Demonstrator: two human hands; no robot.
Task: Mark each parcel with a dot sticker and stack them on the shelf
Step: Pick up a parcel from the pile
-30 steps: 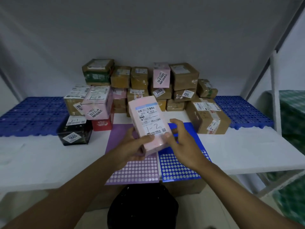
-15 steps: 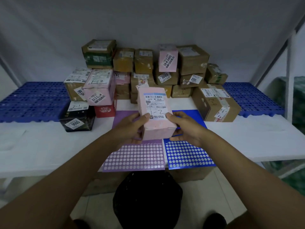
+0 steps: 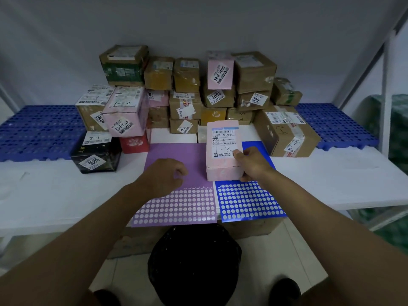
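Pink parcel [image 3: 223,151]: standing on the white shelf [image 3: 331,184], straddling the purple sticker sheet [image 3: 176,206] and blue sticker sheet [image 3: 249,202], its label facing up.
Right hand [image 3: 254,164]: gripping the pink parcel's right side, thumb lying on the label.
Left hand [image 3: 163,175]: hovering over the purple sheet left of the pink parcel, fingers curling, holding nothing visible.
Stacked parcels [image 3: 187,89]: sitting behind the pink parcel.
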